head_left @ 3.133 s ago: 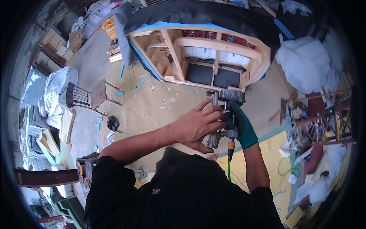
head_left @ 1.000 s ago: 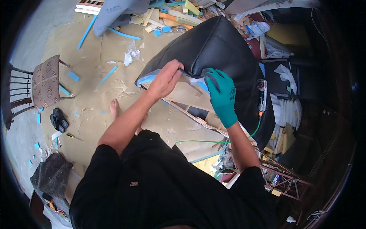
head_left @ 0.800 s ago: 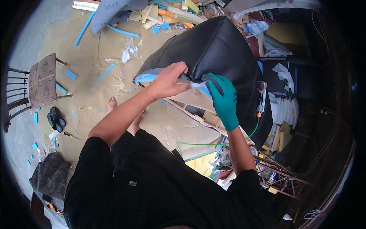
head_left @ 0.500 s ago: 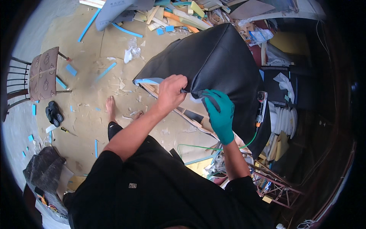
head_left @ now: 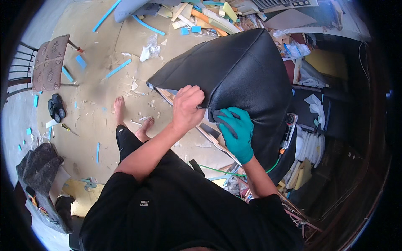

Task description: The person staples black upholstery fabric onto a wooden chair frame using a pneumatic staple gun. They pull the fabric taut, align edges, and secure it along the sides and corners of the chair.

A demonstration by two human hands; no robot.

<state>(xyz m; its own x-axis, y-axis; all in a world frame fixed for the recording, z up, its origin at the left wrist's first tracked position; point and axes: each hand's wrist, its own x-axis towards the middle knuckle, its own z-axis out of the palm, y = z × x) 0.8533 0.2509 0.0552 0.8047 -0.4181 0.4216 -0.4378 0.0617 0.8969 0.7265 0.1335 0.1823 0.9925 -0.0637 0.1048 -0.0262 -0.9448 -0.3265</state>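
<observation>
Left hand (head_left: pixel 187 109), bare, is curled into a fist on the lower edge of the black cover (head_left: pixel 238 75), fingers folded over the edge and gripping it. Right hand (head_left: pixel 234 133), in a teal glove, lies just beside the left, fingers bent and pressed onto the same edge; thumb side partly hidden, so whether it pinches the material I cannot tell. Cover is stretched over a frame (head_left: pixel 209 136) whose pale wooden rail shows below both hands. The piece stands tilted on the floor (head_left: pixel 96 108), in front of the person. A tool (head_left: pixel 288 130) with a green hose lies against the cover's right side. Bare feet (head_left: pixel 132 119) are left of the frame. Chair (head_left: pixel 48 62) and sandals (head_left: pixel 56 111) sit well apart, far left.
</observation>
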